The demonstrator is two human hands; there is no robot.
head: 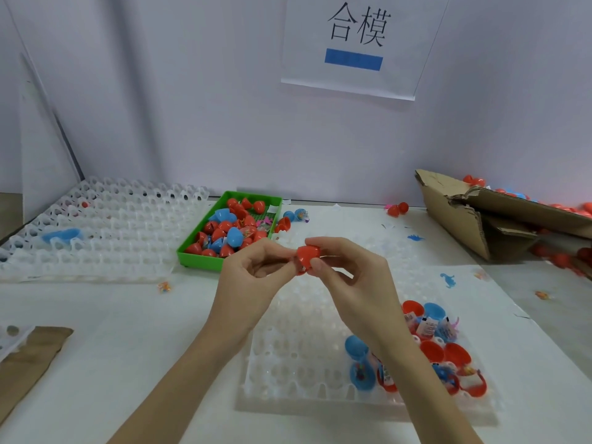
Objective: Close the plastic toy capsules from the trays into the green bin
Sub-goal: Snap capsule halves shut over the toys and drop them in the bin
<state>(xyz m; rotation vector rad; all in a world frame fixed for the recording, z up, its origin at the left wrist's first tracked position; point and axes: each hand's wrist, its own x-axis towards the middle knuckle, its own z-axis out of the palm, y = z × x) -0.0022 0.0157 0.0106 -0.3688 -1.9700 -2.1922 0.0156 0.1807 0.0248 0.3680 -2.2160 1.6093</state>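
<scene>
Two hands, left hand (256,267) and right hand (349,270), each grip pinching one red capsule (308,255) held above the near tray (288,363), one green bin (198,254) of closed capsules behind on the counter (128,331).

White worktop (134,331), pale sheet over it. Directly on it: a stack of translucent white cell trays (105,225) at far left, the green bin (198,256) just beside them filled with red and blue capsules, a near tray (304,373) at centre-front with open capsule halves in its right-hand cells, and a torn cardboard box (474,219) at far right spilling red capsules. Also loose on the surface: two blue dinosaur figures (448,280), a few stray capsules (397,209) by the back wall, a brown paper piece (28,363) at the left front edge.
</scene>
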